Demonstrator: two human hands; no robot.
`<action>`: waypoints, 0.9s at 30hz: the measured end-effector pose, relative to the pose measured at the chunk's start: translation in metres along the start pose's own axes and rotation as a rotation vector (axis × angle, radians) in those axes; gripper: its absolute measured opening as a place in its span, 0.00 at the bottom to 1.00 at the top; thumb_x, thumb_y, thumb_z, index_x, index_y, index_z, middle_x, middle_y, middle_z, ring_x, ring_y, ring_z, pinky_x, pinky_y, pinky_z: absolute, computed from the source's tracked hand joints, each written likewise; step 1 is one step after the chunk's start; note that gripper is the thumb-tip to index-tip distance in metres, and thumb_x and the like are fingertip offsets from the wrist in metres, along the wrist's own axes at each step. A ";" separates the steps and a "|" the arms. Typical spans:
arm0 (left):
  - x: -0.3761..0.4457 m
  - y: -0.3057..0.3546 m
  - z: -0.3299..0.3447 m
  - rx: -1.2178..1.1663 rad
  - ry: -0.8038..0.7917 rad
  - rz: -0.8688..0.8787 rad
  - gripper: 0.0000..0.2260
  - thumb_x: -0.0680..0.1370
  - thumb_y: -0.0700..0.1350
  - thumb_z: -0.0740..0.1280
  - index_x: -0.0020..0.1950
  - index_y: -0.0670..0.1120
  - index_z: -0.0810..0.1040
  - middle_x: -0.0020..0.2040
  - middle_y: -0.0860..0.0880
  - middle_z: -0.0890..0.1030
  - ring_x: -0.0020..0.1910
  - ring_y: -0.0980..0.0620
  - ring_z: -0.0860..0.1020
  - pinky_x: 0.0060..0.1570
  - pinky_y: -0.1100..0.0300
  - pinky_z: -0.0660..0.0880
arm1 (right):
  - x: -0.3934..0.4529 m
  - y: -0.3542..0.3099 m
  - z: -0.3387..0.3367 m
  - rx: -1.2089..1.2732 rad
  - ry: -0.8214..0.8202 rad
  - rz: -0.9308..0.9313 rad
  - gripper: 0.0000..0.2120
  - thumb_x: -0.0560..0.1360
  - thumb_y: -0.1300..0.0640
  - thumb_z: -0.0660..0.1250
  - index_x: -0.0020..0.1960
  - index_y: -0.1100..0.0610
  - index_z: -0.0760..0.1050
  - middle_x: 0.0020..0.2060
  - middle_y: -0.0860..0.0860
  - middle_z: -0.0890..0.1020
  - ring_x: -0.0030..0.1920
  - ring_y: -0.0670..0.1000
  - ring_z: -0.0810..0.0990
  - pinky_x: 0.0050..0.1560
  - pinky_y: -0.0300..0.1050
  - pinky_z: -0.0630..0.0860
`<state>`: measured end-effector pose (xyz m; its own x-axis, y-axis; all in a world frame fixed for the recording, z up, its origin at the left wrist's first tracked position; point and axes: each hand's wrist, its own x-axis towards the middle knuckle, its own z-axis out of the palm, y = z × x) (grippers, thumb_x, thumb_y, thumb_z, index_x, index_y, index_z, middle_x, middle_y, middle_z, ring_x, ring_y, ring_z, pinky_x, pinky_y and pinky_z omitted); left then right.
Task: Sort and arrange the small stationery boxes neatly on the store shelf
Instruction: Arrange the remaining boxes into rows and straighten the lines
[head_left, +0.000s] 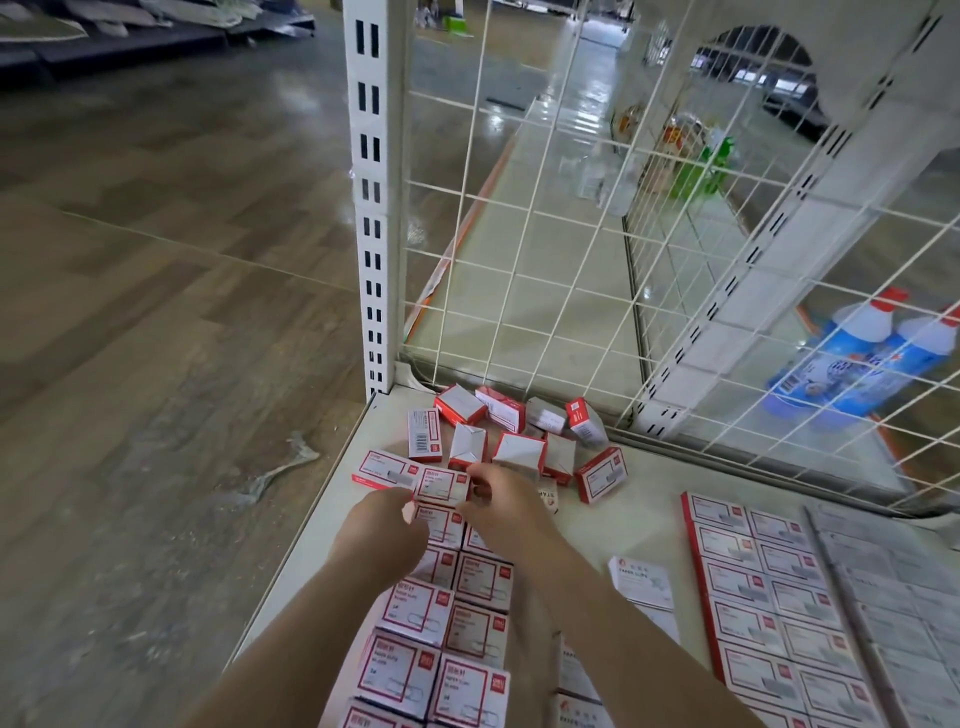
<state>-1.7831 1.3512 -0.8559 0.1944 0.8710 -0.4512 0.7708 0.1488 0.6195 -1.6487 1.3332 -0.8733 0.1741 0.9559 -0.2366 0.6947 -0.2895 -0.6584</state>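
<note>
Both hands (384, 525) (498, 499) grip one small box (441, 486); loose boxes (511, 431) crowd behind it against wire mesh (571, 291).

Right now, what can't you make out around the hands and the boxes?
- Right hand: fingertips curl out of sight; what they hold can't be told.
- Box at the left hand: small print blurred.
- Rows of boxes beneath the forearms: partly covered, cut off by the bottom edge.
- Blue bottles behind the wire grid: labels too blurred.

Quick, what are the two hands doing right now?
Left hand: fingers pinch a small red-and-white box at the top of the row.
Right hand: fingers curled at that same box; its grip cannot be told.
</note>
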 end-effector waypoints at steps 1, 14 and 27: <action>0.000 0.003 0.001 -0.004 -0.005 0.012 0.19 0.79 0.43 0.61 0.70 0.47 0.68 0.68 0.49 0.71 0.65 0.51 0.71 0.57 0.60 0.71 | -0.002 0.000 0.000 -0.006 -0.007 0.009 0.15 0.76 0.58 0.63 0.63 0.55 0.72 0.56 0.50 0.78 0.56 0.48 0.76 0.45 0.31 0.68; 0.000 0.007 0.008 -0.012 -0.029 0.025 0.18 0.79 0.42 0.60 0.69 0.48 0.69 0.66 0.49 0.73 0.57 0.53 0.75 0.33 0.70 0.68 | -0.006 0.003 0.003 0.021 0.026 0.025 0.14 0.77 0.59 0.62 0.62 0.54 0.72 0.56 0.50 0.78 0.52 0.46 0.75 0.42 0.29 0.68; 0.003 0.007 0.011 -0.033 -0.035 0.021 0.18 0.79 0.42 0.60 0.70 0.48 0.68 0.66 0.48 0.73 0.52 0.54 0.74 0.33 0.69 0.70 | -0.010 0.001 -0.001 0.036 0.027 0.016 0.14 0.77 0.58 0.62 0.63 0.53 0.71 0.54 0.47 0.77 0.56 0.46 0.75 0.44 0.29 0.66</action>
<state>-1.7701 1.3498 -0.8597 0.2324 0.8572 -0.4596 0.7460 0.1461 0.6497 -1.6495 1.3237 -0.8710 0.2045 0.9518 -0.2285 0.6665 -0.3064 -0.6796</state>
